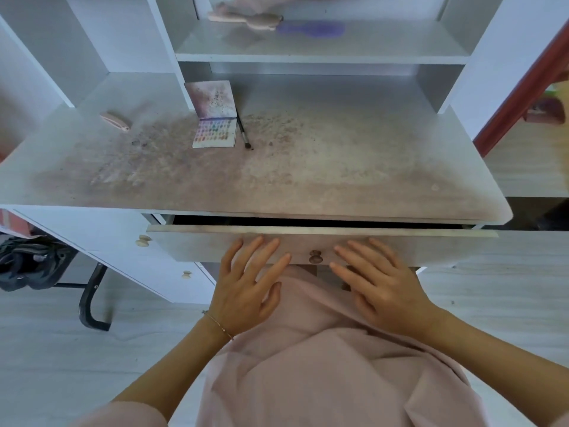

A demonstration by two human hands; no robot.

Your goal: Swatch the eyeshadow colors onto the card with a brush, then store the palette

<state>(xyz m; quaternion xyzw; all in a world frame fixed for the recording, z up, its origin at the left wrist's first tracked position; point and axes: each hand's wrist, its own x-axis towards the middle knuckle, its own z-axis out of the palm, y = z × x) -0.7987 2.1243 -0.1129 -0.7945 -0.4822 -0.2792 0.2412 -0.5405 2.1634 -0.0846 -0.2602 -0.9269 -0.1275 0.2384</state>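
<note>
An open eyeshadow palette (215, 132) with several coloured pans lies at the back of the desk top (338, 167), its lid (212, 98) leaning up against a shelf upright. A dark-handled brush (244, 131) lies just to its right. No card is visible. My left hand (246, 285) and my right hand (378, 285) have straight fingers laid flat against the front of the slightly open desk drawer (215, 245), one on each side of its round knob (315, 256). Both hands hold nothing.
A pink oblong object (115, 120) lies on the desk's left. On the shelf above sit a purple-handled brush (311, 27) and pink items (243, 18). Smaller drawers with knobs (143, 240) stand at left. A dark bag (30, 263) lies on the floor.
</note>
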